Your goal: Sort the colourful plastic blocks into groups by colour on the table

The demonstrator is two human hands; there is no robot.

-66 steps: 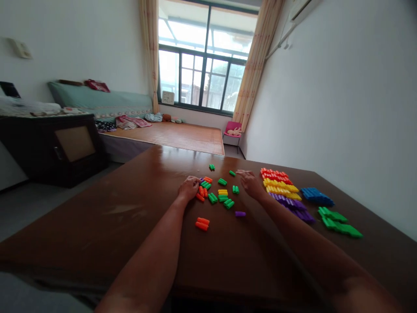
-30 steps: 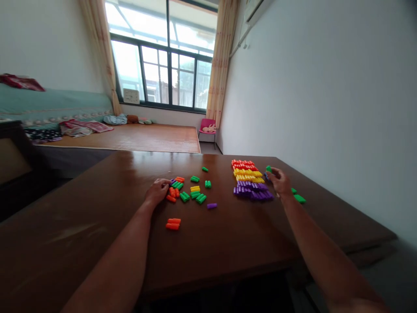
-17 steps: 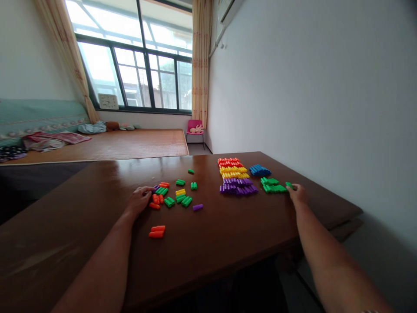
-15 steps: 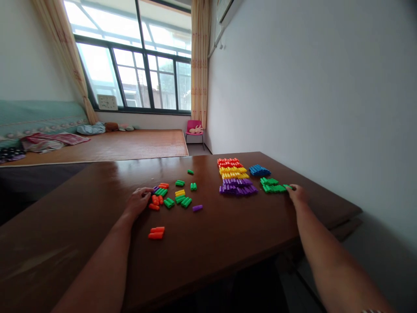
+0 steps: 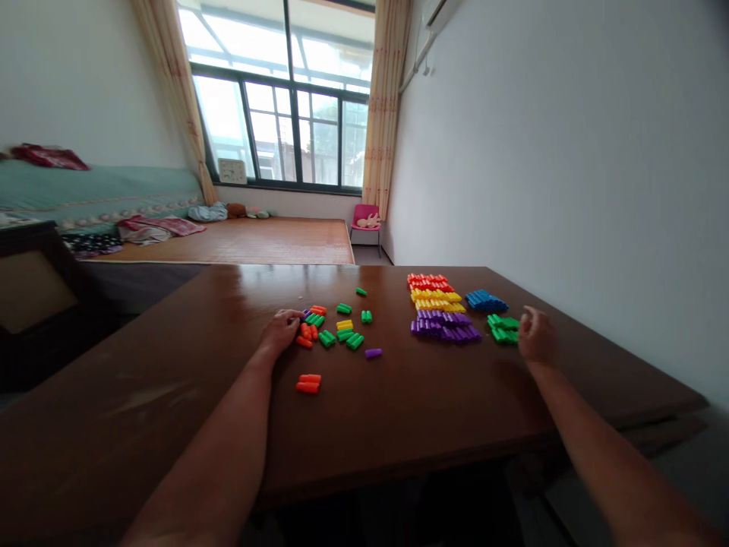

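My left hand [image 5: 281, 331] rests on the table at the left of a loose scatter, its fingers closed at a small purple plastic tube [image 5: 306, 314]. Close by lie orange tubes [image 5: 309, 332], green tubes [image 5: 326, 339] and a yellow pair [image 5: 345, 325]. My right hand [image 5: 536, 338], slightly blurred, has curled fingers at the right end of a group of green tubes [image 5: 502, 329]. It covers that end, so what its fingers hold is hidden. Left of this group are rows of purple [image 5: 445, 327], yellow [image 5: 437, 300] and red tubes [image 5: 430, 282]; blue tubes [image 5: 486, 301] lie behind it.
The brown table [image 5: 410, 410] is glossy. A single purple tube [image 5: 373, 353] and an orange pair [image 5: 308, 384] lie nearer me. Beyond the table are a bed [image 5: 296, 239] and a pink chair [image 5: 365, 216]. A wall [image 5: 558, 152] runs along the right.
The view has turned left, so everything sits further right. My right hand has shifted over the green group's right end, and the green tube at its fingertips is hidden. My left hand stays by the purple tube.
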